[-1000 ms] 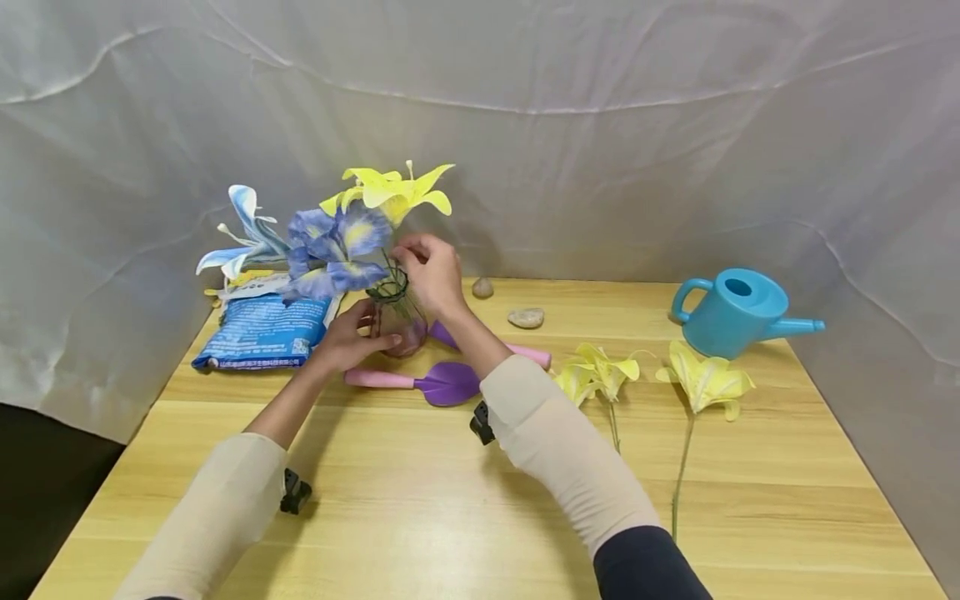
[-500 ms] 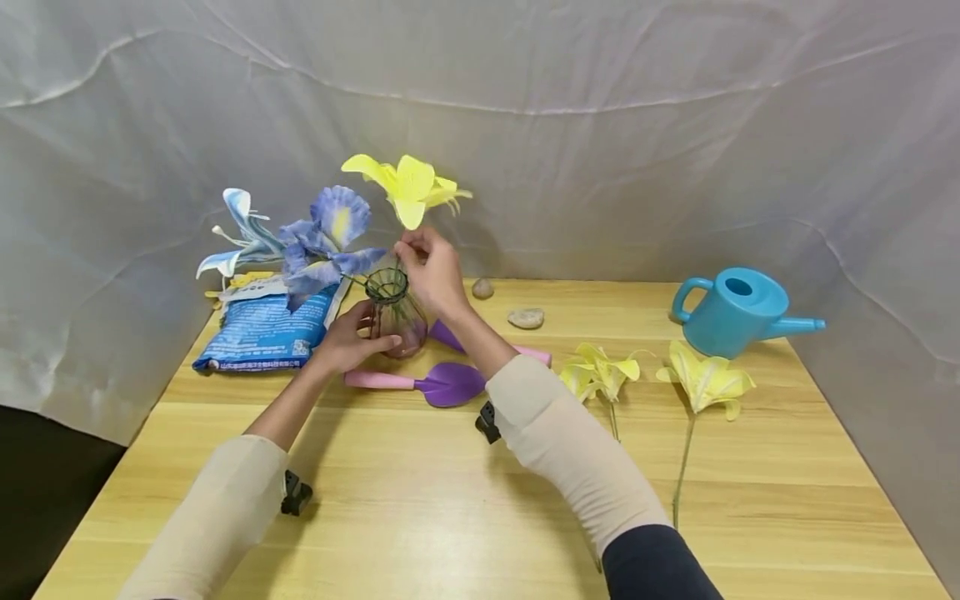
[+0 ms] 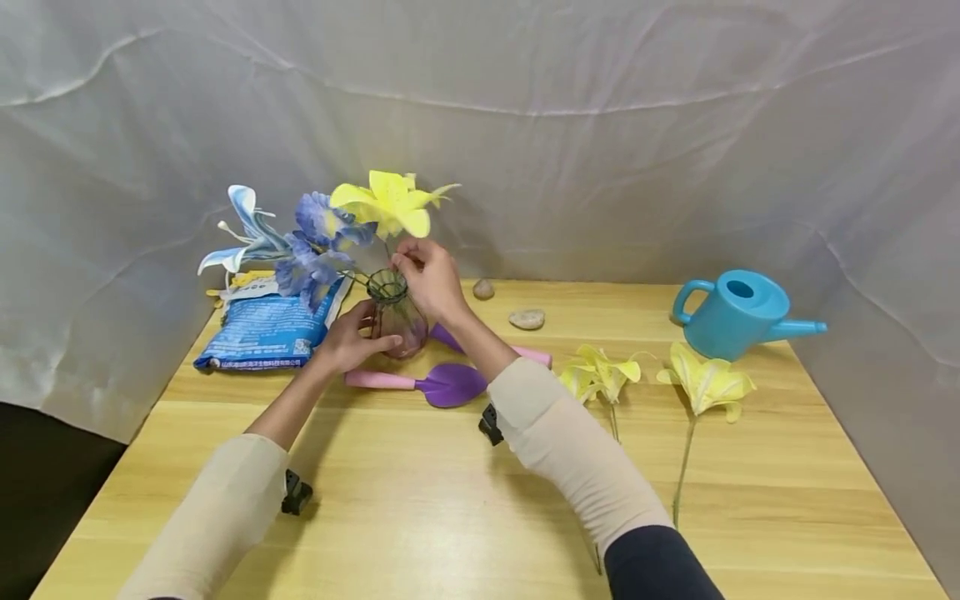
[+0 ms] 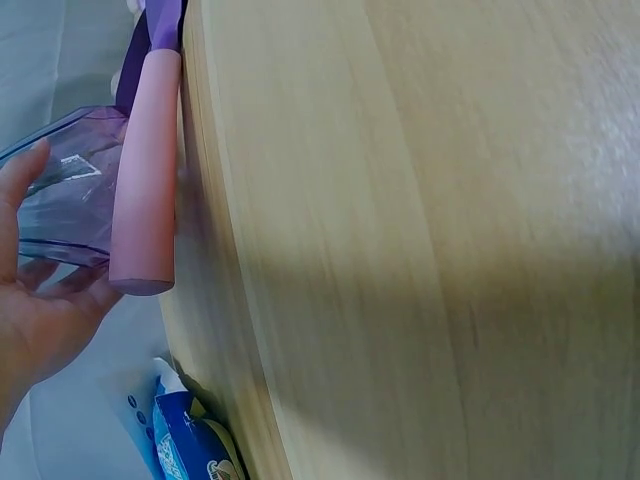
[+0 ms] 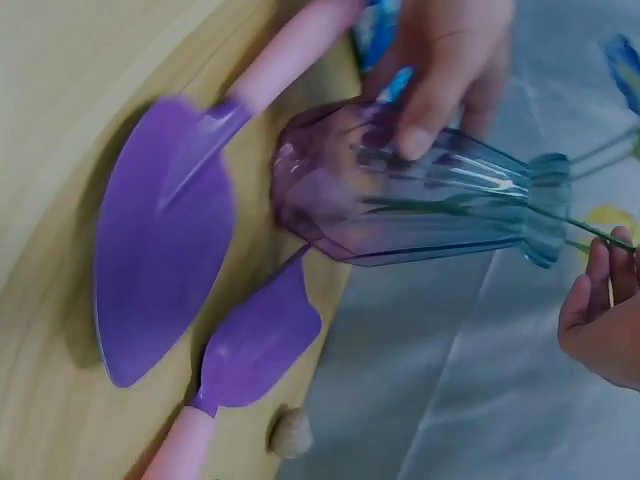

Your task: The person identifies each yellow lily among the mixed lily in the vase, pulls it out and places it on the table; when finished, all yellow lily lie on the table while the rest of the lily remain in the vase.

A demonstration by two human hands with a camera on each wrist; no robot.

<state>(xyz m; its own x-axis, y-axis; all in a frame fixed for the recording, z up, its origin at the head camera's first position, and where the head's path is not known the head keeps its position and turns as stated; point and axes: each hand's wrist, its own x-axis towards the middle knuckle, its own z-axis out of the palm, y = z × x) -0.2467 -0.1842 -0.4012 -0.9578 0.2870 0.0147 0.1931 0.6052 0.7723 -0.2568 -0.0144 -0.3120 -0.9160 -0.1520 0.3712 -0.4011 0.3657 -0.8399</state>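
A see-through glass vase (image 3: 406, 332), purple below and bluish green at its neck in the right wrist view, stands on the table. My left hand (image 3: 348, 342) holds it from the left, thumb in front, fingers partly hidden behind. With thumb and fingertips, my right hand (image 3: 433, 279) pinches the stem of a yellow lily (image 3: 390, 207) just above the vase's mouth. Stems run down inside the glass (image 5: 450, 210). A blue-violet iris (image 3: 311, 258) and a pale blue lily (image 3: 251, 237) lean out to the left.
A blue printed bag (image 3: 262, 329) lies left of the vase. A purple trowel (image 3: 450, 385) lies in front, another trowel's pink handle (image 3: 531, 357) behind the right forearm. Two stones (image 3: 527, 319), a blue watering can (image 3: 731, 321) and loose yellow lilies (image 3: 705, 383) are to the right.
The yellow lily first swung right, clear of the iris, then came lower and back left. The iris has shifted left. My left hand keeps its hold on the vase.
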